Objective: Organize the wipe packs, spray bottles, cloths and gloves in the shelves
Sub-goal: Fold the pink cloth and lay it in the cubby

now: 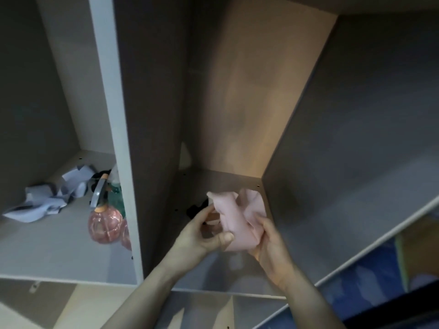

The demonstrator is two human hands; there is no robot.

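Observation:
Both my hands hold a pale pink glove [237,217] inside the middle shelf compartment [237,271]. My left hand [204,236] pinches its lower edge with the thumb on top, and my right hand [268,243] grips its right side from below. A dark item [196,210] lies on the shelf floor just behind my left hand, partly hidden. In the left compartment stand two pink spray bottles [105,225] with a grey trigger, a teal bottle [117,198] behind them, and a crumpled light blue cloth [45,200] further left.
A grey upright panel [118,162] divides the left and middle compartments. A slanted grey side panel [344,162] closes the middle one on the right. Blue and yellow items [370,281] lie at the lower right, outside the shelf. Another shelf level [209,309] shows below my forearms.

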